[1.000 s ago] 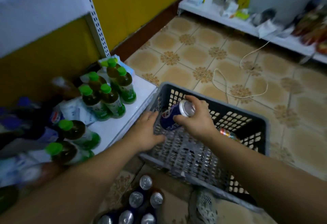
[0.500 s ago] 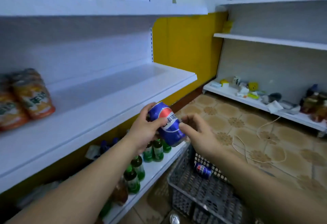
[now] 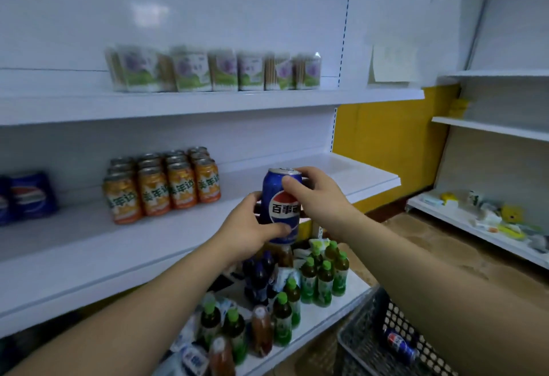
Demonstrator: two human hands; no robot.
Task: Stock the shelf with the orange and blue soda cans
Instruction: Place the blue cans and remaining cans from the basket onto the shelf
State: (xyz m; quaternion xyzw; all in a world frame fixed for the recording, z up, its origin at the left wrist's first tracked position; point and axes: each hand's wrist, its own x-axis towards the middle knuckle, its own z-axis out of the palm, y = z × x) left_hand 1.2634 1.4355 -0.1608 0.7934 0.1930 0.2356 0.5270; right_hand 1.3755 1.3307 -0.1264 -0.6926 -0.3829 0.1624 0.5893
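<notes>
An upright blue soda can (image 3: 280, 206) is held in front of the middle shelf (image 3: 89, 245). My left hand (image 3: 249, 227) wraps its lower part, thumb across the front. My right hand (image 3: 315, 191) grips its top from the right. Several orange soda cans (image 3: 163, 185) stand in rows on that shelf, left of the held can. Blue cans (image 3: 29, 197) stand at the shelf's far left edge of view. Another blue can (image 3: 399, 346) lies in the grey basket (image 3: 362, 343) at the bottom right.
The upper shelf carries a row of white and green packs (image 3: 214, 71). Green-capped bottles (image 3: 323, 274) and other drinks crowd the bottom shelf below my hands. A second white shelf unit (image 3: 487, 126) with small items stands on the right, across the tiled floor.
My view has swung up from the basket to the shelves. Both hands have raised the blue can and turned it upright in front of the middle shelf.
</notes>
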